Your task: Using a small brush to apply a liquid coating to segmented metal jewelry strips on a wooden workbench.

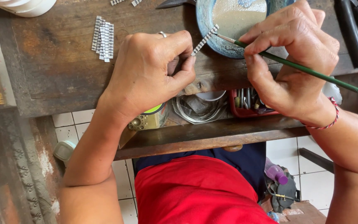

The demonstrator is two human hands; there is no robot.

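Head view, looking down on a worn wooden tabletop [63, 74]. Left hand [146, 74] closed, pinching one end of a small patterned silver strip [206, 39] between thumb and forefinger, strip angled up toward the blue bowl [204, 25] at the far edge of the tabletop. Right hand [291, 62] closed in a pen grip around a thin green-handled brush [307, 70], tip touching or just beside the upper end of the strip, over the near rim of the bowl; exact contact hard to tell. Pale, murky liquid in the bowl. A stack of similar strips [103, 38] lying near the far-left part of the tabletop, well apart from both hands; a few more [125, 2] at the far edge. Dark plier handles [355, 29] at the far-right corner. Below the near edge, an open shelf with coiled wire [199, 108] and a red tray of small tools [249, 103].

Judged state of work: one strip under the brush, several others lying aside; whether those are already coated or still waiting cannot be told from this view.
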